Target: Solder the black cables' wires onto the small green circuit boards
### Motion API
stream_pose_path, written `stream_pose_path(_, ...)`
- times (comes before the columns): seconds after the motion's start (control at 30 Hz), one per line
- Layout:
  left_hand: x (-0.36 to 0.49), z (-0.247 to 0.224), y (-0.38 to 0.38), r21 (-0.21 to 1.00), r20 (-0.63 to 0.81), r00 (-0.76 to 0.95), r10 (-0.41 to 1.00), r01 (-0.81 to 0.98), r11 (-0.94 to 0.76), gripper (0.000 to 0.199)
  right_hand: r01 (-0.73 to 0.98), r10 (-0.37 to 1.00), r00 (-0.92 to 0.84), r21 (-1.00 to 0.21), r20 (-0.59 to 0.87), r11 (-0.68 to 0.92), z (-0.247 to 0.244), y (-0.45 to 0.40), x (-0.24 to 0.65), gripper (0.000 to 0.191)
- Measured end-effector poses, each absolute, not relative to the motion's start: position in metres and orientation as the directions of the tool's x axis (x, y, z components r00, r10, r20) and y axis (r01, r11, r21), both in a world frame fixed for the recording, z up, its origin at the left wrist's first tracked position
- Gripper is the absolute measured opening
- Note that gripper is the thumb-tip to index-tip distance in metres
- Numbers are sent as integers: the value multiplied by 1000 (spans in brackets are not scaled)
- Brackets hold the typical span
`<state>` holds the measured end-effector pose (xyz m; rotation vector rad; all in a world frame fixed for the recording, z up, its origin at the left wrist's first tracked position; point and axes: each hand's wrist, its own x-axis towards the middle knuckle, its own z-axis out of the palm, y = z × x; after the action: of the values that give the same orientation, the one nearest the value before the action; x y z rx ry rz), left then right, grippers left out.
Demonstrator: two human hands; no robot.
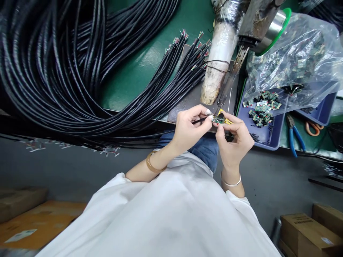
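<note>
Shirt [171, 210]: white, near ctr
L hand [191, 126]: pinching blk cable [199, 120]
R hand [235, 137]: pinching PCB [218, 120] – by iron [230, 78] tip
Tray [278, 135]: right – holds loose PCBs [259, 117]

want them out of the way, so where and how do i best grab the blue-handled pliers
Likely best by the two blue handles, from the person's side of the table, with the right hand, the nearer one. The pliers lie nose away, and the handles spread toward the front edge. Close around both; the purple tray sits on their left.
</note>
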<state>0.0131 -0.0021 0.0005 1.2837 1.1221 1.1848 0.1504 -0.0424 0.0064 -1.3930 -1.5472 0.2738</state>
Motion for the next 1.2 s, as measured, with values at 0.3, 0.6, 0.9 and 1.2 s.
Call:
stream_pose_path(0.3,13,3,-4,998,54,64,997,38,-56,8,665,838,106,-665,536,341,13,-45,150,11)
stream_pose_path(0.6,10,3,-1,1000,6,100,995,29,-9,6,685,852,34,-633,522,361,18,-48,149,15)
stream_pose_path(0.9,11,3,-3,999,-37,131,991,5,36,5,593,903,158,-770,400,238,10,-48,153,6)
stream_pose_path(1.2,13,3,-1,995,97,101,990,15,-99,4,584,858,151,-745,491,323,12,-45,151,11)
